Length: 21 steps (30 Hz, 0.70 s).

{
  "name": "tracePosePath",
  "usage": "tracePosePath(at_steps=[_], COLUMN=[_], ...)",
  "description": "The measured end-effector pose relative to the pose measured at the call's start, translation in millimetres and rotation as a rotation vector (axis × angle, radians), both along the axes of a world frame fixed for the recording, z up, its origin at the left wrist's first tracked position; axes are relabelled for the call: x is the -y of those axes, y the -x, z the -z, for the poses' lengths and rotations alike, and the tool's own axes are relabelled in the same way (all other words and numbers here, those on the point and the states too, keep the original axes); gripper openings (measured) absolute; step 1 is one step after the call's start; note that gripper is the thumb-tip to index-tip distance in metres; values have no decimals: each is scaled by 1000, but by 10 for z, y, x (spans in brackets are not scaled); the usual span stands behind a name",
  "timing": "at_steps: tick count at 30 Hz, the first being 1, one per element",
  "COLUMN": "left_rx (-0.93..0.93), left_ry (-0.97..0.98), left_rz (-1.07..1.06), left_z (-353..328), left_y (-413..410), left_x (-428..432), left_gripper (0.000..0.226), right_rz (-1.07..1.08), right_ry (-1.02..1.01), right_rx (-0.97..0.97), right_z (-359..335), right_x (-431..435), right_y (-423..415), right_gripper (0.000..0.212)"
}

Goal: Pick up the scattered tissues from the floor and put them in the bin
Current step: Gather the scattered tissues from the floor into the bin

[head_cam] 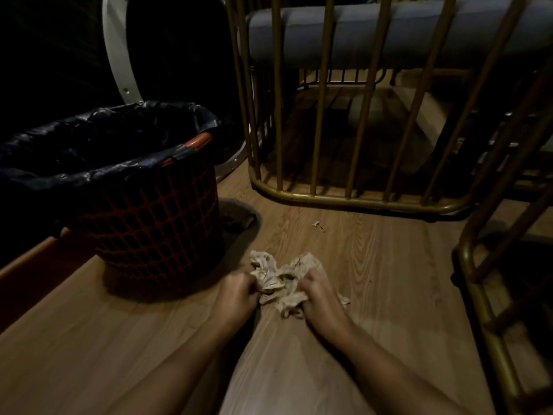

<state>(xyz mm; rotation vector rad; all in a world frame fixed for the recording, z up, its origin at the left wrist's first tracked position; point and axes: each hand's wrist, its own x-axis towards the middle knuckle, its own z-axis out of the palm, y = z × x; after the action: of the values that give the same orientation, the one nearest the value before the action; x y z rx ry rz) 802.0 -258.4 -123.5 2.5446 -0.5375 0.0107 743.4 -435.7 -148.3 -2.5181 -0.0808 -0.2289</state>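
Observation:
A crumpled heap of pale tissues lies on the wooden floor in front of me. My left hand is closed on the heap's left side and my right hand is closed on its right side, both low at the floor. The bin, an orange lattice basket lined with a black bag, stands to the left and slightly behind the heap, its mouth open. A tiny tissue scrap lies alone farther back on the floor.
A gold metal-barred chair frame with a grey cushion stands behind the tissues. Another gold frame rises at the right edge. A dark round object with a white rim leans behind the bin. Something dark lies beside the bin's base.

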Motion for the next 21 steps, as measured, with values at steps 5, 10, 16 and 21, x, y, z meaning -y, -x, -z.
tracePosePath(at_steps=[5,10,16,21], left_rx=[124,-39,-207,-293], left_ry=[0,-157,-146,-161], left_rz=[52,-123,-111,-127], left_z=[-121,-207,-207,-149], left_y=[-248,-901,-1261,-1506], left_x=[54,312,482,544], left_gripper=[18,42,16,44], right_rz=[224,294,325,287], right_ry=[-42,57,129,140], right_rx=[86,-153,-117,-20], right_z=[-375,-274,73,190], right_x=[434,673,643,662], right_y=[-840,-1478,-1424,-1421], right_gripper=[28,47,25,32])
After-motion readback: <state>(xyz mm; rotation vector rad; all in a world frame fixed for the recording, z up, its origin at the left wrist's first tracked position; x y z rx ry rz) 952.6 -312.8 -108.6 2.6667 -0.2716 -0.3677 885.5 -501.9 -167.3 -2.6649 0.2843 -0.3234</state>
